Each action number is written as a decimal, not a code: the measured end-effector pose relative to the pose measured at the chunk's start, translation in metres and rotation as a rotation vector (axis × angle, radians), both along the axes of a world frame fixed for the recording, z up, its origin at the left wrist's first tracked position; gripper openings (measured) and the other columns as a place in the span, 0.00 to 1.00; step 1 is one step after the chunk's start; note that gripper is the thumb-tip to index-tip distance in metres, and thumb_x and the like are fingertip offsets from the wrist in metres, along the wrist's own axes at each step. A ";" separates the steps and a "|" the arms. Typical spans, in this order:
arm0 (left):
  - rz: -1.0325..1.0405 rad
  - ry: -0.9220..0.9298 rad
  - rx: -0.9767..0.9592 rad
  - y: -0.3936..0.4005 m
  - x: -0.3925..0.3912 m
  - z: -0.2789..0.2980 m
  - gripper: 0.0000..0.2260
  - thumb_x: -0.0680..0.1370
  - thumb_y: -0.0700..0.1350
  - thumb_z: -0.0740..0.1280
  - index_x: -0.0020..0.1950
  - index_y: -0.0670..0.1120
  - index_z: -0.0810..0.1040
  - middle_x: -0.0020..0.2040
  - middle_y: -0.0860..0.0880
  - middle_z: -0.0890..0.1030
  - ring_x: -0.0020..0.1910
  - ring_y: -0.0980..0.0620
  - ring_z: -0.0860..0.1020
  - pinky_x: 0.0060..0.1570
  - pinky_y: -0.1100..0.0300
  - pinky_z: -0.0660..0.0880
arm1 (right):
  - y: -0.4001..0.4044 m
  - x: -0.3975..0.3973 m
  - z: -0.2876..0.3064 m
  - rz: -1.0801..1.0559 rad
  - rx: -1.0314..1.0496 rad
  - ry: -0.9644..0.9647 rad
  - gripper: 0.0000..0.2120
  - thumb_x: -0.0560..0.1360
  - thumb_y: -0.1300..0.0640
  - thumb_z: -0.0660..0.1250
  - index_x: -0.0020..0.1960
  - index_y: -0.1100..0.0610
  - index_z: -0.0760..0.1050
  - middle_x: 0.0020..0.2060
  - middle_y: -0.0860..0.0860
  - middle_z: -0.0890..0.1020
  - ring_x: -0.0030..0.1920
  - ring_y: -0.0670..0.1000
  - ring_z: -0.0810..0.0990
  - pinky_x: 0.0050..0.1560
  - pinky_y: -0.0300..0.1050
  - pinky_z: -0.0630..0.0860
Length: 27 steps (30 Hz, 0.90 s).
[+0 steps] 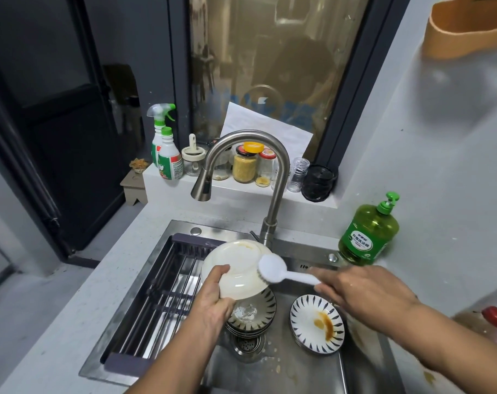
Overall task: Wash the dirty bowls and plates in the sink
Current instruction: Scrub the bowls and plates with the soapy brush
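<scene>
The left hand (pixel 217 298) reaches in from 6 o'clock and grips a white bowl (pixel 235 268) by its near rim, thumb curled over the outer wall and the other fingers hidden under it, so the bowl is tipped with its base turned up and toward 12 o'clock, held above the sink (pixel 295 368). The right hand (pixel 363 291) comes in from 4 o'clock, fingers closed around the handle of a white dish brush (pixel 272 267); its round head lies against the bowl's base at the 3 o'clock side. The bowl hangs over a stack of striped bowls (pixel 258 311) near the drain (pixel 248 344), with the faucet (pixel 241 163) spout well above at 12 o'clock. A drying rack (pixel 162 297) fills the sink's 9 o'clock side, just beside the left wrist. At 3 o'clock of the stack, apart from it, sits a stack of striped plates (pixel 316 322), the top one smeared with brown sauce. The bowl's foot ring carries a yellowish stain at its far edge. A green soap bottle (pixel 369 231) stands on the counter at 2 o'clock.
</scene>
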<state>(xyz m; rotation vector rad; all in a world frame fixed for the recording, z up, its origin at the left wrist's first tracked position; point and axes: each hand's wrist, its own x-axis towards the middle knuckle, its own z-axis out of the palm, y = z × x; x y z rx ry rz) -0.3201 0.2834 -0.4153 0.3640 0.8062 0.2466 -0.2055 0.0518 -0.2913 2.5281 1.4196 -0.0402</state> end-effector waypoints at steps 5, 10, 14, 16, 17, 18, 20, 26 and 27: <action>-0.051 -0.143 -0.044 -0.003 -0.010 -0.010 0.19 0.71 0.37 0.69 0.62 0.36 0.76 0.56 0.35 0.84 0.58 0.36 0.81 0.65 0.34 0.72 | -0.006 0.026 0.004 -0.160 0.060 0.093 0.20 0.81 0.34 0.50 0.72 0.33 0.64 0.59 0.42 0.81 0.57 0.49 0.80 0.50 0.44 0.76; -0.263 -0.128 0.253 -0.006 -0.021 -0.017 0.19 0.73 0.30 0.69 0.64 0.36 0.76 0.57 0.34 0.83 0.58 0.35 0.81 0.59 0.35 0.77 | 0.013 0.032 0.017 -0.170 0.003 0.201 0.17 0.80 0.34 0.53 0.60 0.38 0.73 0.44 0.43 0.81 0.47 0.48 0.79 0.48 0.50 0.79; -0.402 -0.085 0.463 -0.014 -0.020 -0.021 0.27 0.65 0.30 0.74 0.63 0.38 0.76 0.55 0.35 0.84 0.56 0.35 0.82 0.56 0.38 0.80 | 0.042 0.021 0.029 -0.107 -0.058 0.154 0.17 0.81 0.36 0.52 0.56 0.42 0.75 0.45 0.46 0.80 0.49 0.52 0.79 0.48 0.50 0.77; -0.429 -0.056 0.527 -0.019 -0.018 -0.025 0.27 0.64 0.29 0.74 0.63 0.38 0.77 0.54 0.37 0.85 0.56 0.36 0.83 0.57 0.40 0.80 | 0.057 0.009 0.035 -0.043 -0.092 0.116 0.16 0.82 0.38 0.53 0.55 0.44 0.76 0.48 0.48 0.81 0.52 0.54 0.79 0.45 0.48 0.72; -0.435 -0.041 0.567 -0.021 -0.017 -0.027 0.27 0.63 0.30 0.74 0.62 0.39 0.78 0.53 0.38 0.85 0.55 0.38 0.83 0.58 0.41 0.80 | 0.063 0.002 0.037 0.001 -0.113 0.090 0.16 0.82 0.39 0.53 0.55 0.44 0.76 0.50 0.49 0.81 0.54 0.54 0.79 0.44 0.47 0.69; -0.445 -0.026 0.612 -0.022 -0.017 -0.028 0.28 0.62 0.32 0.74 0.62 0.40 0.78 0.52 0.40 0.86 0.55 0.39 0.83 0.58 0.42 0.80 | 0.068 -0.005 0.039 0.047 -0.135 0.062 0.16 0.82 0.39 0.53 0.55 0.44 0.76 0.51 0.49 0.81 0.55 0.55 0.79 0.44 0.47 0.68; -0.466 -0.003 0.707 -0.025 -0.017 -0.026 0.27 0.61 0.33 0.74 0.60 0.42 0.79 0.49 0.44 0.87 0.52 0.43 0.84 0.56 0.46 0.81 | 0.074 -0.016 0.042 0.141 -0.174 -0.005 0.16 0.83 0.40 0.53 0.57 0.45 0.76 0.52 0.50 0.82 0.55 0.56 0.80 0.43 0.46 0.68; -0.344 0.007 0.703 -0.025 -0.010 -0.022 0.27 0.61 0.34 0.74 0.60 0.43 0.79 0.50 0.44 0.87 0.53 0.42 0.83 0.55 0.48 0.81 | 0.079 -0.030 0.050 0.239 -0.192 -0.161 0.16 0.85 0.44 0.51 0.62 0.47 0.74 0.53 0.51 0.82 0.53 0.57 0.81 0.41 0.46 0.64; -0.305 -0.015 0.642 -0.024 -0.008 -0.022 0.28 0.61 0.32 0.73 0.62 0.42 0.79 0.51 0.42 0.86 0.54 0.40 0.83 0.56 0.46 0.81 | 0.078 -0.033 0.049 0.249 -0.193 -0.163 0.16 0.85 0.44 0.51 0.63 0.47 0.73 0.53 0.51 0.82 0.53 0.57 0.81 0.40 0.46 0.64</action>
